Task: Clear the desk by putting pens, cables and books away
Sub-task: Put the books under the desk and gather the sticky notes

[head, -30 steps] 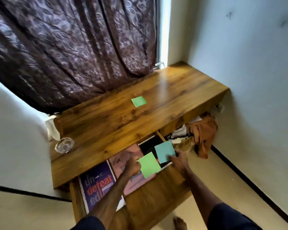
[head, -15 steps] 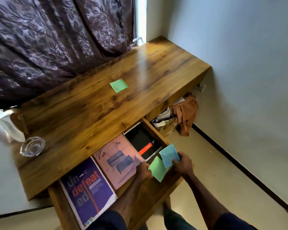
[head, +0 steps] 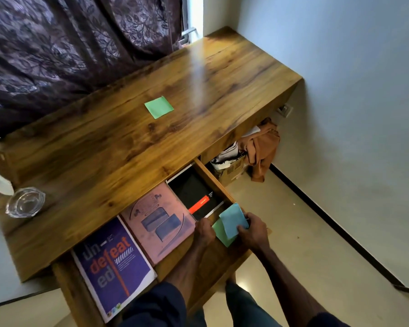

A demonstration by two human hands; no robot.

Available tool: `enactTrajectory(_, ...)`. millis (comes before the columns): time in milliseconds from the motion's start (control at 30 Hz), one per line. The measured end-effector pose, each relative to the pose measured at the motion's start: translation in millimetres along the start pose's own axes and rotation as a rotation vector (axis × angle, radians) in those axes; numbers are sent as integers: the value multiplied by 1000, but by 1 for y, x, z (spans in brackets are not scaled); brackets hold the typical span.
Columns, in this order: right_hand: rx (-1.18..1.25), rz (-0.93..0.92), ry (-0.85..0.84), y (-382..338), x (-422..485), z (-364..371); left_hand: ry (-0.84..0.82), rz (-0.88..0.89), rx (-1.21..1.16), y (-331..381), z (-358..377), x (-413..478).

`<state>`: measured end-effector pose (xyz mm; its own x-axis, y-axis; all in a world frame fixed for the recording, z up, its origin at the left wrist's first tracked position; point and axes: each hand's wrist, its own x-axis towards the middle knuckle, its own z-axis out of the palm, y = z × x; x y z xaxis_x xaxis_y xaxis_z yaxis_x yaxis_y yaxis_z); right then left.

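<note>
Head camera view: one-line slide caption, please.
Right hand holds a blue sticky note, left hand a green sticky note, at the open drawer; another green note on desk.

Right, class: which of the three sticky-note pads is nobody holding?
The lone green pad on the desktop. The second green pad and the blue pad are gripped between the left hand and right hand.

The worktop [head: 118, 147] is glossy, grained wood. The green note [head: 159, 107] is matt paper, and the dish [head: 25, 205] at nine o'clock is clear glass.
</note>
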<state>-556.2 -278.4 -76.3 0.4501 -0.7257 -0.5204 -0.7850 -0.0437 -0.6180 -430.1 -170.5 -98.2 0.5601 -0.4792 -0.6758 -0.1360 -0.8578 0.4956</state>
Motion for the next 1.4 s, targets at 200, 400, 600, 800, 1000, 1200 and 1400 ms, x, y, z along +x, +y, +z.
enactTrajectory(200,48,-107,-71,-6,-18,19,125,-54,-102,-27,-17,-16)
enactTrajectory(400,-64,-16,-210,-19,-41,59,136,-175,-161,-91,-43,-40)
enactTrajectory(600,-206,9,-318,-22,-46,94,102,-177,-115,-135,-44,-65)
enactTrajectory(800,-290,-53,-273,-22,-58,112,82,-126,-57,-145,-49,-71)
enactTrajectory(1000,-311,-19,-209,-48,-61,108,115,-14,-22,-135,-68,-68)
enactTrajectory(1200,-120,-390,46,-117,-49,90,303,222,-39,-92,-115,-59)
enactTrajectory(1400,31,-623,191,-213,9,67,627,418,-70,-29,-192,-22)
